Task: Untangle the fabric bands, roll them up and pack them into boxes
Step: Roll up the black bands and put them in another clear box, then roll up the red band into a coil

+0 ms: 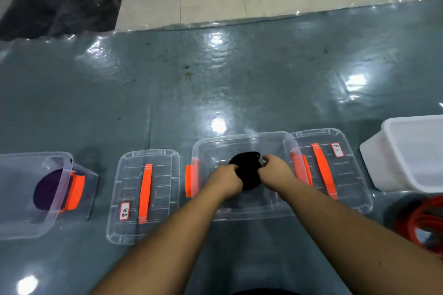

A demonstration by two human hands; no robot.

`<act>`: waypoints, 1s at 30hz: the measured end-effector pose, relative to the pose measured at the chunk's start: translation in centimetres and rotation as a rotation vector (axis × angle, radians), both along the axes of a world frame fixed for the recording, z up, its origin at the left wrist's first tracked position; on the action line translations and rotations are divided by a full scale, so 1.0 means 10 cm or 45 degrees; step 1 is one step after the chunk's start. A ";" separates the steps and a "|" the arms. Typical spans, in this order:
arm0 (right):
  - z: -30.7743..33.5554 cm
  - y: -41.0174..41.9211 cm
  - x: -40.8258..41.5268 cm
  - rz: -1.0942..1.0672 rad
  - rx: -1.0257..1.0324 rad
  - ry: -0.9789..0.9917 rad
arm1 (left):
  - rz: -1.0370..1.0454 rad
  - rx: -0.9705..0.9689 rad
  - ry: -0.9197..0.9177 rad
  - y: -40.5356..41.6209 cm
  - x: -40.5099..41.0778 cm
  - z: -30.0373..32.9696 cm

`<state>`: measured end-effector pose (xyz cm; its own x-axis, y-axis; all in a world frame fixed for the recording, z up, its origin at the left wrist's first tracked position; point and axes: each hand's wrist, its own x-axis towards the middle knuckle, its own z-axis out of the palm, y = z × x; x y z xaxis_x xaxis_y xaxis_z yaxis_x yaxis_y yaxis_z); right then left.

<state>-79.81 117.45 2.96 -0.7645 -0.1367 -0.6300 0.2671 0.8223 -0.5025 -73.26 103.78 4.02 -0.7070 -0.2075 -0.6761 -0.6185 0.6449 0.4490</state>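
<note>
A rolled black fabric band is held inside the clear plastic box in the middle, above its bottom. My left hand grips the roll's left side and my right hand grips its right side. At the far left, a second clear box with orange clips holds a purple rolled band. An orange band lies coiled loosely on the floor at the right edge.
Two clear lids with orange handles lie flat: one left of the middle box, one to its right, each labelled. A white tub stands at the right. Everything sits on a glossy grey-green floor sheet.
</note>
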 end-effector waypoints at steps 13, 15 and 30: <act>0.76 0.63 0.55 0.080 -0.192 0.548 | -0.240 -0.279 0.396 0.49 0.29 0.55; 0.81 0.85 0.59 0.053 -0.191 0.608 | -0.310 -0.332 0.437 0.66 0.32 0.65; 0.54 3.73 1.54 -0.395 0.111 0.410 | -0.829 -0.349 0.448 3.10 0.67 0.82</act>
